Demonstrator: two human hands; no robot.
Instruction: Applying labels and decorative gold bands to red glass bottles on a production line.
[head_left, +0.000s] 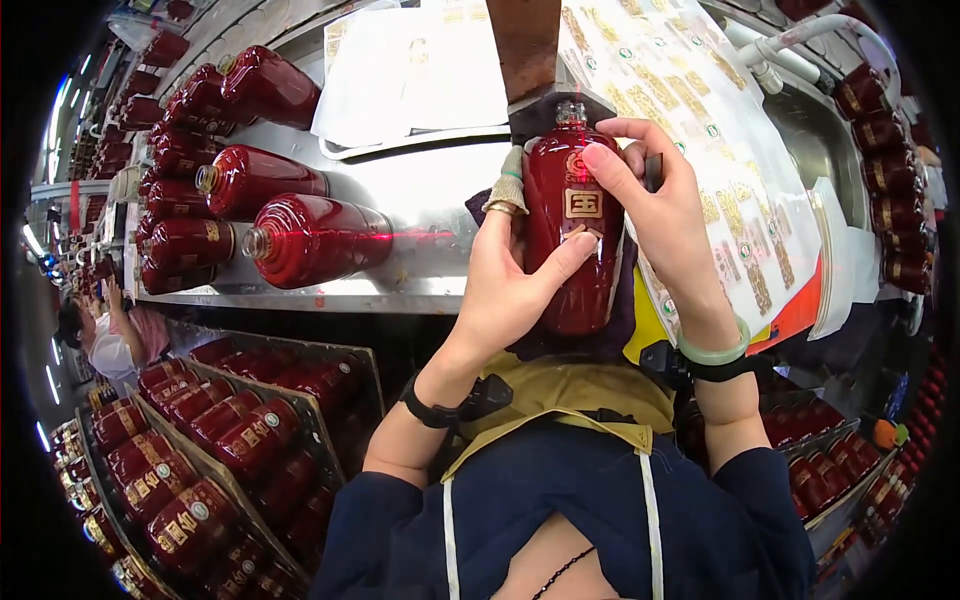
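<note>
A dark red glass bottle with an uncapped clear neck and gold markings lies before me, its neck pointing away. My left hand is closed round its left side, thumb across the lower front and cloth covers on some fingers. Over the upper right side curves my right hand, its thumb pressed beside the round gold emblem. A red light spot falls near that thumb. Behind the neck stands a brown metal block. To the right lie white sheets of gold decals.
More red bottles lie on the metal table at left. A white tray with pale sheets is at the back. Crates of decorated bottles stand below left. A metal sink sits right, and another person is far left.
</note>
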